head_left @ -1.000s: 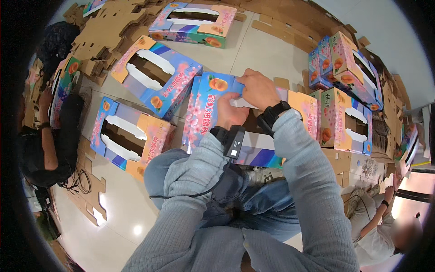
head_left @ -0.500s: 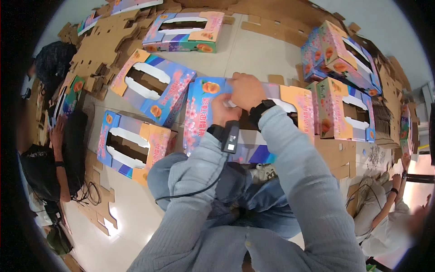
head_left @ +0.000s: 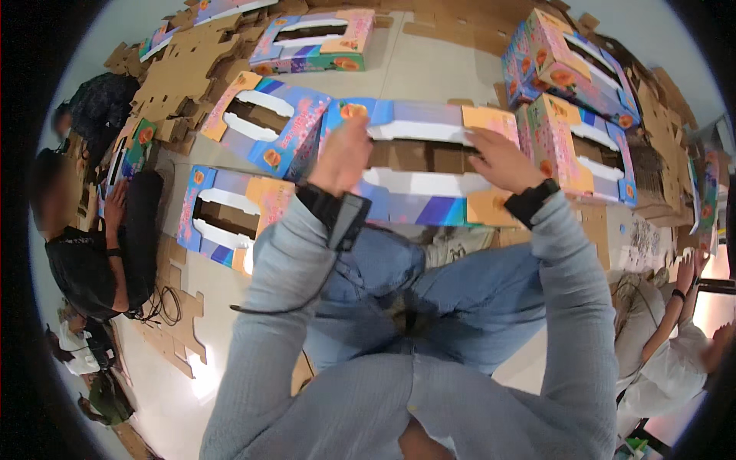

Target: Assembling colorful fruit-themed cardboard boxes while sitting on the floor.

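The colourful cardboard box (head_left: 429, 165) lies open-side up at centre frame, just above the person's knees, its long slot facing the camera. The left hand (head_left: 343, 156) rests on the box's left end with fingers curled over the upper left edge; the right hand (head_left: 502, 159) lies flat on the right end, fingers spread toward the slot. Neither hand closes fully around the box; both press on its top face.

Edges: the box's left end touches a tilted box (head_left: 264, 130) at upper left. Its right end sits just beside a stacked box (head_left: 575, 146) at right. A further box (head_left: 226, 218) lies at left, below the tilted one.

Open room: bare floor (head_left: 429, 65) shows above the box at top centre. Flat cardboard sheets (head_left: 180, 77) fill the upper left.
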Demonstrator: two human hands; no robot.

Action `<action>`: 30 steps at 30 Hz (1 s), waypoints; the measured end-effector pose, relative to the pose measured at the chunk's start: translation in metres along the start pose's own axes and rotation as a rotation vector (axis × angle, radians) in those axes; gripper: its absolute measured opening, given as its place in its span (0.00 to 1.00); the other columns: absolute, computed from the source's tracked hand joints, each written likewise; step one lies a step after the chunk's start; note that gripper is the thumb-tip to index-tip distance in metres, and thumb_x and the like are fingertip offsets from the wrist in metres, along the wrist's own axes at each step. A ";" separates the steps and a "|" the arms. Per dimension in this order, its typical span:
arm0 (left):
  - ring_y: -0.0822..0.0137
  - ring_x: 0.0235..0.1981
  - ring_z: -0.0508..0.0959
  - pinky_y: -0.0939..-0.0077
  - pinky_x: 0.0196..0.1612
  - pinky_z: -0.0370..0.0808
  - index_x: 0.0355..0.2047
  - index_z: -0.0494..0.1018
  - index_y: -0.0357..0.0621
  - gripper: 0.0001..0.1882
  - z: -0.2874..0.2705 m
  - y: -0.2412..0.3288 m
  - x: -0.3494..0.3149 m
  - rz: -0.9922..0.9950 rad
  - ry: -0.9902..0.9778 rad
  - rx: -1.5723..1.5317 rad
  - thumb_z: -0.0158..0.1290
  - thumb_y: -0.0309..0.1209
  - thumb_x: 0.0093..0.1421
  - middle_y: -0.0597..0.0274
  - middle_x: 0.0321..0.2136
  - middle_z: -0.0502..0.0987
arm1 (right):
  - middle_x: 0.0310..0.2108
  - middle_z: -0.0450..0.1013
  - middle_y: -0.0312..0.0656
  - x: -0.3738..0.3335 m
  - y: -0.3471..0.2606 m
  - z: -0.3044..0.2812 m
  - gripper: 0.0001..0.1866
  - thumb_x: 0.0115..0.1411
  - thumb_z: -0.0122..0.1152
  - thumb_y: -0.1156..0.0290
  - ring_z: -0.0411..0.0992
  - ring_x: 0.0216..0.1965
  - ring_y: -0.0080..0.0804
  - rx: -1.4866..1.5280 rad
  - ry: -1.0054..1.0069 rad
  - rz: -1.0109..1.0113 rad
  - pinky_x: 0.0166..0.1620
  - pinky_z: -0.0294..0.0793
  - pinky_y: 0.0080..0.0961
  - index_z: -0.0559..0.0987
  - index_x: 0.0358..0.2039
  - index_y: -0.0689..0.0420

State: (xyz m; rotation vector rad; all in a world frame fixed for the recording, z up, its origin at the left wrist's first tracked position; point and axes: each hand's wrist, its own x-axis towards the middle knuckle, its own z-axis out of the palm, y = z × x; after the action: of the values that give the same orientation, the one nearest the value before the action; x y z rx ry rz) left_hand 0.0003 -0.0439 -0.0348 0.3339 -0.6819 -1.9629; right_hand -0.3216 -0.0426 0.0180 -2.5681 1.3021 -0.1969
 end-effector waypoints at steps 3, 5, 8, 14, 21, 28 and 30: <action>0.72 0.47 0.70 0.79 0.51 0.64 0.56 0.68 0.43 0.22 0.016 0.008 0.000 0.140 0.536 0.790 0.50 0.39 0.64 0.67 0.43 0.74 | 0.62 0.58 0.55 -0.048 0.015 -0.008 0.30 0.59 0.56 0.60 0.58 0.62 0.52 -0.055 -0.097 0.059 0.62 0.60 0.40 0.65 0.59 0.60; 0.70 0.53 0.68 0.74 0.54 0.62 0.60 0.64 0.41 0.29 0.020 0.023 0.016 -0.065 0.437 1.227 0.52 0.42 0.62 0.62 0.50 0.71 | 0.62 0.56 0.58 -0.074 0.022 -0.012 0.35 0.56 0.57 0.54 0.56 0.63 0.55 -0.058 -0.214 0.213 0.63 0.58 0.43 0.64 0.60 0.59; 0.57 0.63 0.60 0.51 0.62 0.54 0.63 0.60 0.47 0.31 0.013 0.025 0.039 -0.090 0.364 1.832 0.47 0.46 0.62 0.52 0.60 0.63 | 0.65 0.51 0.58 -0.088 0.029 -0.012 0.43 0.54 0.59 0.47 0.50 0.65 0.58 0.000 -0.282 0.288 0.64 0.55 0.46 0.57 0.65 0.53; 0.59 0.66 0.56 0.29 0.61 0.45 0.62 0.60 0.51 0.29 -0.017 0.031 0.072 -0.306 0.234 2.231 0.37 0.51 0.65 0.60 0.63 0.62 | 0.67 0.49 0.54 -0.086 0.045 -0.020 0.50 0.58 0.59 0.46 0.54 0.66 0.46 0.336 -0.473 0.262 0.66 0.54 0.31 0.45 0.68 0.59; 0.56 0.49 0.73 0.46 0.49 0.65 0.46 0.72 0.47 0.18 -0.048 0.029 0.072 0.061 0.010 2.129 0.38 0.43 0.67 0.58 0.45 0.75 | 0.67 0.50 0.54 -0.085 0.044 -0.024 0.47 0.60 0.58 0.51 0.55 0.66 0.45 0.350 -0.489 0.262 0.65 0.54 0.31 0.45 0.68 0.61; 0.53 0.45 0.73 0.50 0.45 0.67 0.42 0.72 0.47 0.15 -0.052 0.020 0.072 0.052 0.149 2.339 0.42 0.42 0.66 0.57 0.39 0.75 | 0.66 0.50 0.57 -0.084 0.047 -0.023 0.47 0.60 0.57 0.51 0.55 0.65 0.47 0.325 -0.494 0.240 0.65 0.55 0.31 0.44 0.68 0.61; 0.52 0.45 0.73 0.49 0.45 0.67 0.42 0.72 0.47 0.15 -0.051 0.021 0.071 0.004 0.146 2.348 0.42 0.42 0.66 0.57 0.39 0.75 | 0.62 0.57 0.63 -0.087 0.046 -0.017 0.49 0.57 0.57 0.44 0.61 0.60 0.53 0.298 -0.403 0.192 0.62 0.60 0.37 0.48 0.66 0.65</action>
State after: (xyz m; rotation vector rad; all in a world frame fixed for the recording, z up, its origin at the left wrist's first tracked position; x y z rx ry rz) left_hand 0.0075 -0.1304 -0.0590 1.6603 -2.4708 -0.1293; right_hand -0.4125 -0.0015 0.0204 -2.0826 1.2435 0.1468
